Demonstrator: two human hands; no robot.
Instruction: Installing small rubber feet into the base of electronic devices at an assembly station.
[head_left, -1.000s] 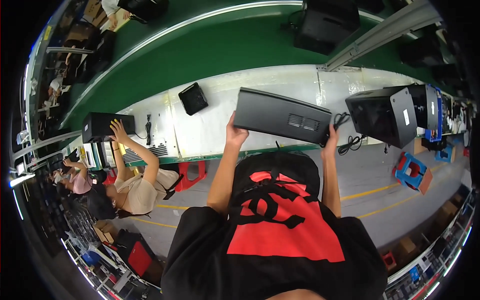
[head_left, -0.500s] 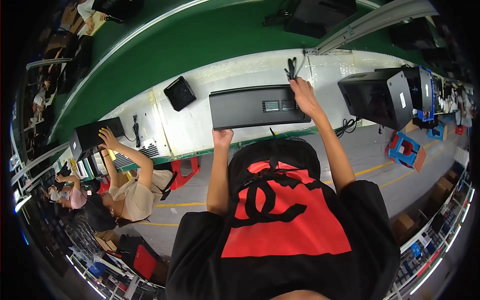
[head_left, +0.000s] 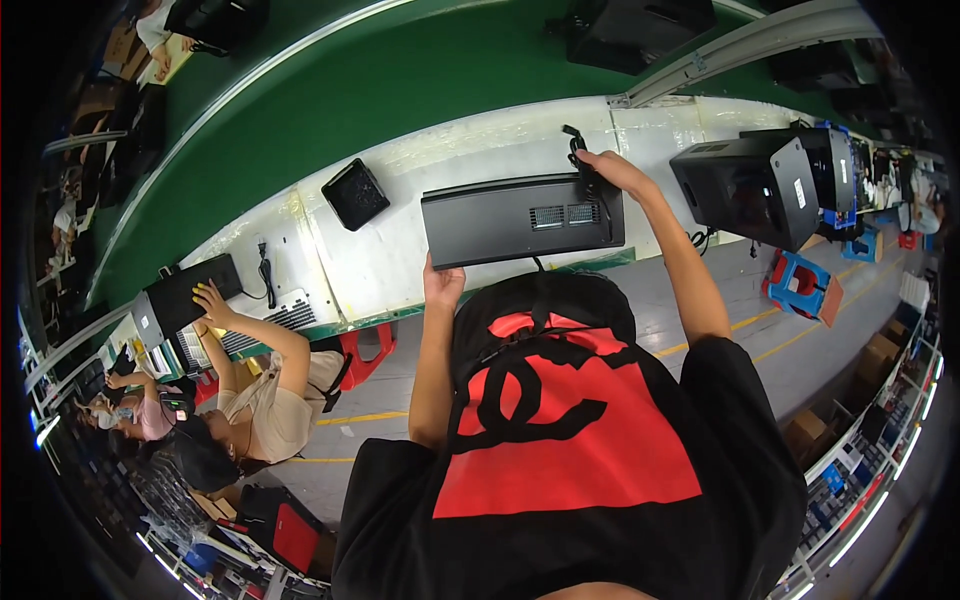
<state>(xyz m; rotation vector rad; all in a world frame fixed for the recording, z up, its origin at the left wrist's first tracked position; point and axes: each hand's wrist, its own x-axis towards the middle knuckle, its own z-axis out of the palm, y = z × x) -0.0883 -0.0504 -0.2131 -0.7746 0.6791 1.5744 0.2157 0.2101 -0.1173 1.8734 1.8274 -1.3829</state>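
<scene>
In front of me on the white bench top lies a long black computer case with two vent grilles near its right end. My left hand grips the near edge at its left corner, thumb up the end and the other fingers partly hidden. A bundled black power cable hangs from my right hand, its fingers closed round the bundle over the far right part of the case. One plug end sticks up past the far edge. A small open black tray sits to the left of the case.
More black computer cases stand on the right. At left, a co-worker handles another black case beside a loose cable. A green conveyor belt runs behind the bench; blue stools stand on the floor.
My right hand has lifted the cable bundle and drawn it over the case's right end. The case has tilted a little towards me, with my left hand still on it.
</scene>
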